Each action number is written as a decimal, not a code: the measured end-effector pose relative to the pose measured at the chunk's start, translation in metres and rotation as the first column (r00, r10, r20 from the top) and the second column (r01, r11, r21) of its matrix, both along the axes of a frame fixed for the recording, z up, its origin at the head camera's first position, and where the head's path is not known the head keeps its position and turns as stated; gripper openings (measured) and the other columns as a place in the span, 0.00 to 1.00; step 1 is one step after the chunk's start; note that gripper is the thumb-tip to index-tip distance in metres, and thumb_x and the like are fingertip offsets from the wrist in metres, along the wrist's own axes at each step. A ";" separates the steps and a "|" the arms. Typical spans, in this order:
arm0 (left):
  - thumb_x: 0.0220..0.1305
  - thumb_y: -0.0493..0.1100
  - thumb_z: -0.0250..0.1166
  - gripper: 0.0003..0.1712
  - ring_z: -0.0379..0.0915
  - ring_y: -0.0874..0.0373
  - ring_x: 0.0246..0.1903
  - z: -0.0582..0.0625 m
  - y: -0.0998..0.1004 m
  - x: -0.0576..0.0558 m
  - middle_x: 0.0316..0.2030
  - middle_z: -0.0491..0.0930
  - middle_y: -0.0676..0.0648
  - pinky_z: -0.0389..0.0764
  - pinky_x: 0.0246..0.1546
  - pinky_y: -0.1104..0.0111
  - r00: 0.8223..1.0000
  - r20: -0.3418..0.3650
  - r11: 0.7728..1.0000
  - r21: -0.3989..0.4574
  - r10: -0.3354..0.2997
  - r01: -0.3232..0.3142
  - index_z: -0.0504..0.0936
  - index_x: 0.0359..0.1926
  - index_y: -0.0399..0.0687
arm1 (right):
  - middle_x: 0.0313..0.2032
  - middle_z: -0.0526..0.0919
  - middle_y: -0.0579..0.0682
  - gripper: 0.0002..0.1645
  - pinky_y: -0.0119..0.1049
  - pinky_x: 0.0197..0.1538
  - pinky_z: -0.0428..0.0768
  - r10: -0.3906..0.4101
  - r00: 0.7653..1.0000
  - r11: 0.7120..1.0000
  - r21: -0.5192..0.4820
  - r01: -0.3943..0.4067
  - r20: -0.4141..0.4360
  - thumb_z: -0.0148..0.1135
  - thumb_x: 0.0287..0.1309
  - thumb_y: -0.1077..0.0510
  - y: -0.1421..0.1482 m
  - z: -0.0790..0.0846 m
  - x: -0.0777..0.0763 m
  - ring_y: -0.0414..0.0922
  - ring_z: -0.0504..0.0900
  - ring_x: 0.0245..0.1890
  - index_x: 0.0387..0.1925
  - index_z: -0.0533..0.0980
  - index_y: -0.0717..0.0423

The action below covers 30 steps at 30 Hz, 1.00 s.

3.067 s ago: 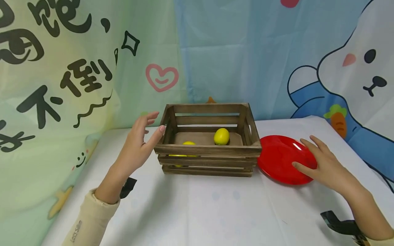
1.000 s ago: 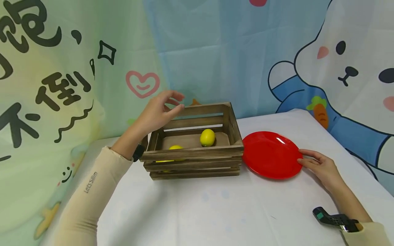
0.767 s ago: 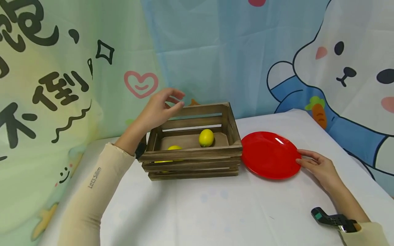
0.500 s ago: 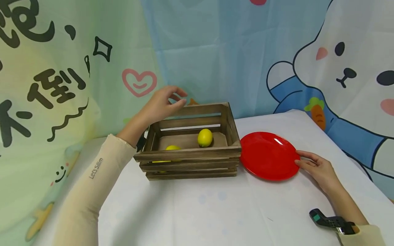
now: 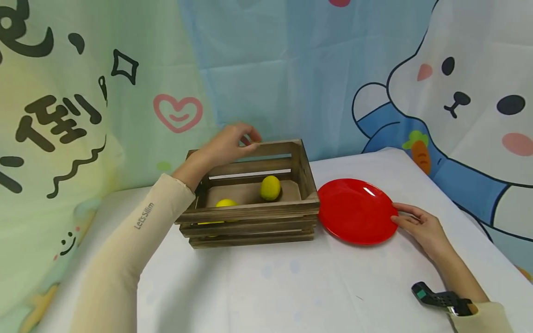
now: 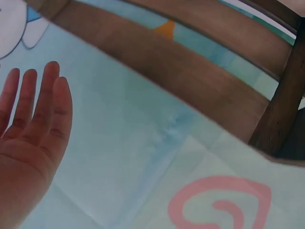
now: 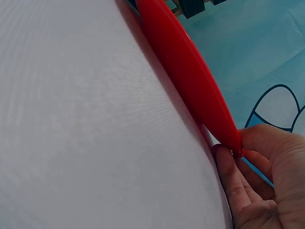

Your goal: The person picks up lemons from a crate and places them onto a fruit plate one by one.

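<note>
A brown slatted wooden crate [image 5: 250,214] stands on the table with yellow lemons inside. One lemon [image 5: 270,188] lies toward the crate's right side. Another lemon [image 5: 226,202] is partly hidden behind the front slats. Above the crate's back left part hovers my left hand [image 5: 229,144], which holds nothing. In the left wrist view the fingers [image 6: 47,102] are extended beside the crate's slats. To the right of the crate lies a red plate [image 5: 356,212]. My right hand [image 5: 424,231] pinches its right rim, thumb on top and fingertips beneath in the right wrist view.
White cloth [image 5: 270,291] covers the table. A printed curtain [image 5: 258,78] with a heart and a bear hangs close behind the crate and along the left side. The plate's left edge sits close against the crate.
My left hand has moved from the crate's left side to above it. My right hand has gone from hovering over the plate to pinching its right rim. The head view has turned right.
</note>
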<state>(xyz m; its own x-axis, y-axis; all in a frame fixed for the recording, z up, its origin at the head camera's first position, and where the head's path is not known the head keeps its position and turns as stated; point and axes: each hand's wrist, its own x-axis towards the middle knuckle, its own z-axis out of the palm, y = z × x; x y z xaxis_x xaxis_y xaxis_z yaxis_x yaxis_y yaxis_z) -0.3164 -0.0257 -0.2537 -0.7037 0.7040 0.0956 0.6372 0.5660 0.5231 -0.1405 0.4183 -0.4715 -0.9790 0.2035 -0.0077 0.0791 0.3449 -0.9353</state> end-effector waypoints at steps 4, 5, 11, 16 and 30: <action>0.71 0.42 0.57 0.15 0.77 0.50 0.49 -0.011 0.007 -0.007 0.50 0.79 0.43 0.77 0.52 0.59 0.999 -0.010 0.998 -0.062 -0.032 0.031 0.79 0.52 0.39 | 0.41 0.76 0.19 0.33 0.16 0.41 0.76 0.002 1.000 1.000 -0.008 -0.002 -0.009 0.63 0.64 0.49 -0.001 0.001 0.000 0.21 0.78 0.40 0.65 0.69 0.60; 0.72 0.43 0.57 0.15 0.77 0.50 0.49 -0.015 0.009 -0.009 0.50 0.79 0.43 0.77 0.52 0.59 0.999 -0.012 0.996 -0.079 -0.039 0.037 0.79 0.52 0.39 | 0.41 0.76 0.20 0.33 0.16 0.42 0.76 0.003 1.000 1.000 -0.013 -0.003 -0.010 0.63 0.64 0.49 -0.002 0.001 0.001 0.21 0.78 0.40 0.65 0.69 0.60; 0.72 0.43 0.57 0.14 0.77 0.52 0.46 -0.031 0.023 -0.014 0.48 0.80 0.43 0.77 0.51 0.60 0.998 0.015 0.990 -0.122 -0.068 0.069 0.78 0.52 0.39 | 0.40 0.76 0.19 0.32 0.16 0.42 0.76 0.003 1.000 1.000 -0.010 -0.003 -0.022 0.63 0.64 0.50 -0.002 0.003 0.003 0.21 0.78 0.39 0.64 0.69 0.61; 0.72 0.41 0.56 0.15 0.78 0.50 0.47 -0.044 0.034 -0.020 0.50 0.80 0.41 0.77 0.50 0.60 0.994 0.040 0.984 -0.145 -0.099 0.104 0.78 0.54 0.38 | 0.40 0.77 0.20 0.32 0.17 0.42 0.76 0.000 1.000 1.000 -0.004 0.000 -0.022 0.62 0.64 0.49 0.000 0.004 0.004 0.21 0.79 0.39 0.64 0.69 0.62; 0.71 0.39 0.57 0.19 0.72 0.48 0.57 -0.062 0.036 -0.038 0.57 0.73 0.40 0.73 0.58 0.60 0.953 0.261 0.983 -0.051 -0.155 0.174 0.73 0.59 0.35 | 0.39 0.76 0.20 0.36 0.17 0.42 0.77 -0.010 1.000 0.999 0.032 0.010 0.001 0.62 0.65 0.47 -0.001 0.005 0.006 0.21 0.78 0.39 0.65 0.66 0.65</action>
<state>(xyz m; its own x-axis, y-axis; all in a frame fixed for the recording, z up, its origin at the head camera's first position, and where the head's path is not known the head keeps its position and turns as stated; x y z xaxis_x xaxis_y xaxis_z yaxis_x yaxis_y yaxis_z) -0.3548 0.0103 -0.3158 -0.5717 0.8105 -0.1275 0.5752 0.5068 0.6421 -0.1345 0.4177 -0.4669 -0.9769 0.2137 -0.0021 0.0838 0.3740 -0.9236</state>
